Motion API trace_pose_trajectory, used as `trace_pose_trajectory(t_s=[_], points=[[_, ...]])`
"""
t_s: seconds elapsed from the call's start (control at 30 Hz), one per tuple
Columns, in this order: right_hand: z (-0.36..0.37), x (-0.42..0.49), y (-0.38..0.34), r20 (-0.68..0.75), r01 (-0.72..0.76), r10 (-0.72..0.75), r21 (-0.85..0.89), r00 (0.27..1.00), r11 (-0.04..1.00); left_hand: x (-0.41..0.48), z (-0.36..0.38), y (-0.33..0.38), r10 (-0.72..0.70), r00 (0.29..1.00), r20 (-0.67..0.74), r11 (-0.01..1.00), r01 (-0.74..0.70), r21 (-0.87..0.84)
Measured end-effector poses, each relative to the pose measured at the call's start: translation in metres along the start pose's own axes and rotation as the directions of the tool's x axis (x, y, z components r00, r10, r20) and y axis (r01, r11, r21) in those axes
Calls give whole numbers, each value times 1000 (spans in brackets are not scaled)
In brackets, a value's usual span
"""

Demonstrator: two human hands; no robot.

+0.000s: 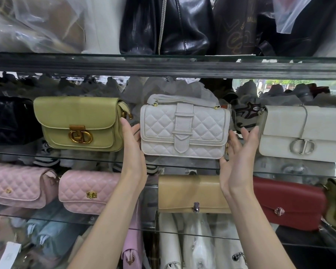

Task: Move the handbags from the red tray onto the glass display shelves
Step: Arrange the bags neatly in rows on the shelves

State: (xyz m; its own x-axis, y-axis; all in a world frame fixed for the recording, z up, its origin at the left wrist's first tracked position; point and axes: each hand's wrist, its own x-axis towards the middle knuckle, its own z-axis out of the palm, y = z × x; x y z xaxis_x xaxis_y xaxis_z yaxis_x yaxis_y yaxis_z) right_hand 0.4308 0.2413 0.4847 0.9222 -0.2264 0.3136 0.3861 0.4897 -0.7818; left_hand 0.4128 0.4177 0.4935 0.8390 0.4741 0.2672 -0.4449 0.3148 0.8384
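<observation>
A white quilted handbag (184, 131) with a strap-and-buckle flap stands upright on the middle glass shelf (105, 159), its handle wrapped in white paper. My left hand (133, 150) is at the bag's left side with straight fingers touching its edge. My right hand (239, 158) is at the bag's right side, fingers straight and spread, close to or just off its edge. Neither hand curls round the bag. The red tray is out of view.
An olive-green bag (80, 123) with a gold clasp stands left of the white one, a cream bag (306, 133) right of it. Pink quilted bags (85, 191), a tan bag (192, 193) and a red bag (289, 202) fill the shelf below. Black bags (163, 26) sit above.
</observation>
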Motion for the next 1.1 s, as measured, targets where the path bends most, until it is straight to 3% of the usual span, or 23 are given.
trace_pose_trajectory(t_s=[0.3,0.37,0.47,0.53,0.63,0.67,0.77,0.9,1.1], points=[[-9,0,15,-7,34,-34,-2,999,999,1,-4,-1,-17,1000,11,1000,17,-17],[-14,28,16,-46,-26,24,-26,999,999,-2,-4,-3,0,1000,-5,1000,0,4],[-54,72,36,-144,-236,248,95,958,967,-10,-9,-12,85,989,-117,995,-78,61],[-52,59,34,-224,-111,137,129,965,985,-16,-17,-22,153,960,-235,988,-139,73],[-46,0,24,-290,27,-36,-38,956,999,-24,-30,-45,184,927,-327,983,-179,47],[-50,-11,30,-294,82,-90,-39,952,996,-27,-33,-55,164,927,-337,986,-161,37],[-73,-7,48,-377,64,-75,-40,923,997,-36,-41,-91,69,939,-336,996,-48,70],[-99,-17,81,-392,-78,17,-142,920,987,-36,-50,-134,-65,937,-345,991,101,88],[-131,-11,121,-362,-259,152,-267,920,928,-32,-64,-177,-179,926,-333,929,271,253]])
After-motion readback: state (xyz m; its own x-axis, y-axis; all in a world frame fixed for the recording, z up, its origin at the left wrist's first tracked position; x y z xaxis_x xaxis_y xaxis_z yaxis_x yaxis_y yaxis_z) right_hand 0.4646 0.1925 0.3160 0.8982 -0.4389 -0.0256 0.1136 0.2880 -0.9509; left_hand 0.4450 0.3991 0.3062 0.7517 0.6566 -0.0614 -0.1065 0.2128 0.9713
